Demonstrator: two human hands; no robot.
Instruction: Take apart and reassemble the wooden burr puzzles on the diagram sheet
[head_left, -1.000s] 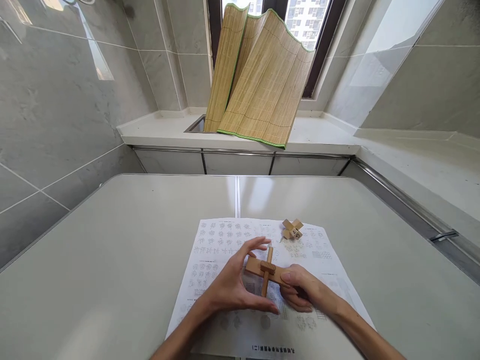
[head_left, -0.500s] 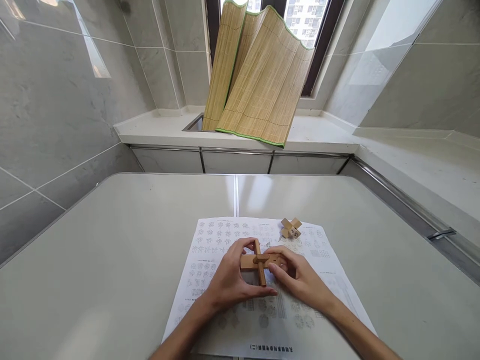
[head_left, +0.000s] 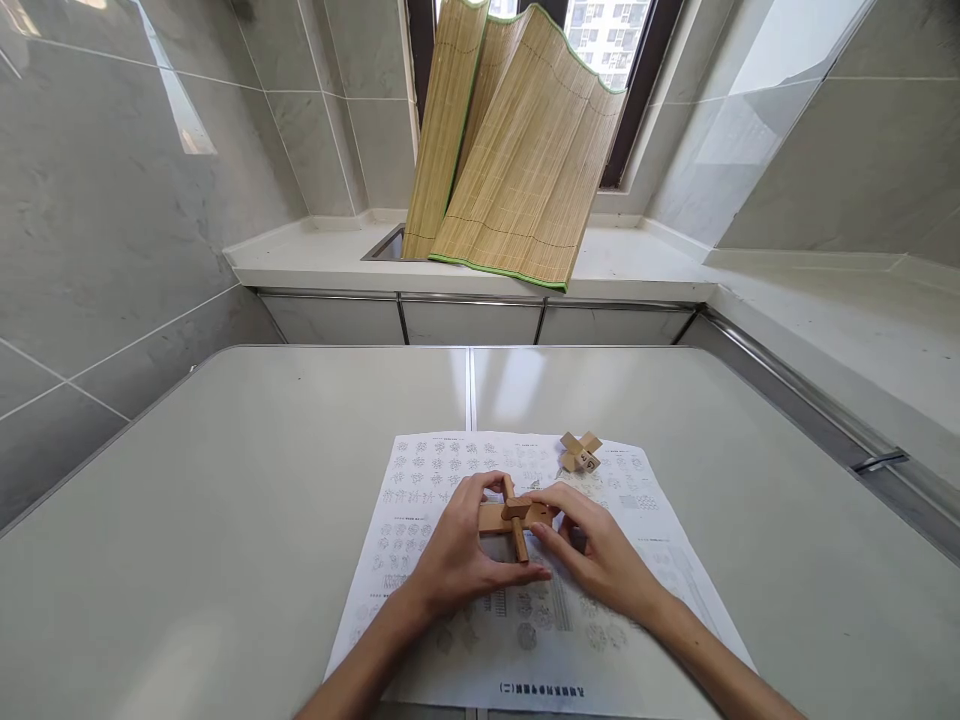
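Between my two hands is a wooden interlocking puzzle (head_left: 516,512), a cross of brown bars. My left hand (head_left: 463,540) spans its upright bar, with the forefinger at the top end and the thumb by the lower end. The fingers and thumb of my right hand (head_left: 581,535) pinch the right end of the flat bar, covering part of it. Under both hands lies a printed sheet (head_left: 420,650) with rows of small puzzle drawings; its heading appears upside down. A second, lighter wooden puzzle (head_left: 580,453), marked with a number, rests on the sheet's far right part.
The sheet lies on a glossy pale table (head_left: 225,540) with a seam down its middle. Beyond it, a bamboo mat (head_left: 525,160) leans on a white ledge (head_left: 300,255) before a window. Grey tiled walls (head_left: 112,200) stand at both sides.
The puzzle has turned slightly in my hands, so its middle bar shows more of its face. My right hand has shifted a little to the left.
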